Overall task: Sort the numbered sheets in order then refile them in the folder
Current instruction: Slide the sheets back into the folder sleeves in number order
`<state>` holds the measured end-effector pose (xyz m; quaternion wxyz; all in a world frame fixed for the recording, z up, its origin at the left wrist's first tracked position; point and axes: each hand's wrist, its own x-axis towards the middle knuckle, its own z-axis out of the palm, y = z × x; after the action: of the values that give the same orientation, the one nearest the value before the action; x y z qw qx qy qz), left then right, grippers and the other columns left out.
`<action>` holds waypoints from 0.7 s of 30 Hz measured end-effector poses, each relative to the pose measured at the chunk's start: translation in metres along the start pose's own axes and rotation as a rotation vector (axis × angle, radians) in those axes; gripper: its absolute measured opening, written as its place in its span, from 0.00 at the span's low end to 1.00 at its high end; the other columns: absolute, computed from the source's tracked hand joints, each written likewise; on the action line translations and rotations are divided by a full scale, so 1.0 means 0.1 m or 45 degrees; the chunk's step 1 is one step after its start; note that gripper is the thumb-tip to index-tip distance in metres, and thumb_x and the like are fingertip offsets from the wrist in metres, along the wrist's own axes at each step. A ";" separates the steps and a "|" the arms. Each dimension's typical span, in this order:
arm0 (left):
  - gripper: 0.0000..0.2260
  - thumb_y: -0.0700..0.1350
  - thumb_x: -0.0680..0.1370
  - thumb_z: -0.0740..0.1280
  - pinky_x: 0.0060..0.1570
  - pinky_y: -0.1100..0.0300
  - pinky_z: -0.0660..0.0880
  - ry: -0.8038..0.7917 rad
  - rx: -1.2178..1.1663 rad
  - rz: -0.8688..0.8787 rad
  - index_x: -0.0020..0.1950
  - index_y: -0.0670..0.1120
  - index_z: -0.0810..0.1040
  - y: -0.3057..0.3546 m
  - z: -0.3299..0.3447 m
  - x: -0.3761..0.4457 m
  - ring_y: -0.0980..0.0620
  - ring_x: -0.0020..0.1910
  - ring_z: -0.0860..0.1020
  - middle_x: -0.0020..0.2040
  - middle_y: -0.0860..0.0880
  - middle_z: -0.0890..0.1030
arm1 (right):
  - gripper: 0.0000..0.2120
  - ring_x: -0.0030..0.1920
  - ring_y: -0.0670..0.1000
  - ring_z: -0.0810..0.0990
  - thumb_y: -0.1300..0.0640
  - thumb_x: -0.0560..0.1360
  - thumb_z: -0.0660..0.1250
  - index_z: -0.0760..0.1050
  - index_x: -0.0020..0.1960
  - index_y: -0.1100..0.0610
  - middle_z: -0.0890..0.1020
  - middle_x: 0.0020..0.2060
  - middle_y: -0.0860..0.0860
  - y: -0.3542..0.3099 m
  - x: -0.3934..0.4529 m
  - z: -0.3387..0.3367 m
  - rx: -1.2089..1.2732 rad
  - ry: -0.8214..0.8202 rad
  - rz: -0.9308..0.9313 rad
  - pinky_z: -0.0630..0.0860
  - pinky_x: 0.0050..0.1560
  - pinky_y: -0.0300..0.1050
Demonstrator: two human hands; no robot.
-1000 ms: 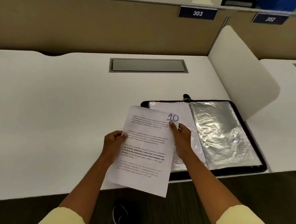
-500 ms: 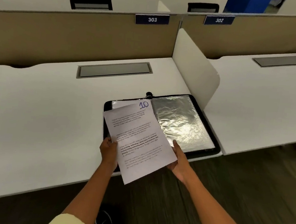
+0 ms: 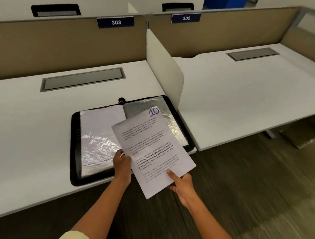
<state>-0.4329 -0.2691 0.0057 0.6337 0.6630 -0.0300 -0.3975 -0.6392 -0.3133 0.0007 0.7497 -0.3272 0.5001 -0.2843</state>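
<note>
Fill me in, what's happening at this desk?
A person holds a printed sheet marked 10 in both hands: the left hand grips its left edge, the right hand pinches its lower corner. The sheet is tilted, hanging over the right side of an open black folder that lies on the desk labelled 303. The folder's clear sleeves show, one with a sheet inside. This sheet isn't filed yet.

An office or study hall is showing here: white desks are sitting in a row, tan partition panels are carrying blue number plates reading 303 and 302, and grey cable hatches are lying flush in the desktops
</note>
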 end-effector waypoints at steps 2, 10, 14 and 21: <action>0.18 0.29 0.76 0.58 0.51 0.40 0.80 -0.031 0.028 -0.002 0.58 0.49 0.73 -0.07 0.13 -0.03 0.42 0.52 0.81 0.54 0.43 0.82 | 0.15 0.57 0.54 0.83 0.64 0.75 0.72 0.75 0.61 0.56 0.84 0.56 0.54 0.01 -0.03 -0.14 0.005 0.058 -0.012 0.83 0.47 0.52; 0.18 0.30 0.76 0.66 0.50 0.57 0.78 -0.077 0.550 0.386 0.62 0.48 0.76 -0.12 0.41 0.00 0.50 0.51 0.79 0.53 0.48 0.81 | 0.18 0.58 0.55 0.82 0.67 0.75 0.71 0.73 0.62 0.56 0.83 0.58 0.54 0.09 -0.12 -0.69 0.075 0.236 -0.022 0.79 0.57 0.65; 0.12 0.31 0.76 0.66 0.50 0.56 0.75 -0.198 0.952 0.635 0.57 0.41 0.81 -0.09 0.51 0.10 0.50 0.49 0.78 0.52 0.48 0.81 | 0.17 0.58 0.56 0.82 0.68 0.75 0.71 0.74 0.61 0.55 0.83 0.57 0.54 0.09 -0.22 -0.89 0.153 0.296 -0.057 0.79 0.57 0.64; 0.06 0.44 0.71 0.69 0.35 0.57 0.67 -0.362 1.456 0.964 0.36 0.43 0.83 -0.22 0.60 0.49 0.52 0.35 0.73 0.34 0.46 0.78 | 0.15 0.56 0.55 0.83 0.69 0.75 0.70 0.75 0.59 0.57 0.84 0.55 0.55 0.12 -0.38 -1.11 0.222 0.385 -0.069 0.82 0.50 0.55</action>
<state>-0.4436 -0.3409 -0.0303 0.2702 0.7780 -0.5458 -0.1541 -0.7544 -0.2999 -0.0193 0.6836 -0.2277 0.5716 -0.3927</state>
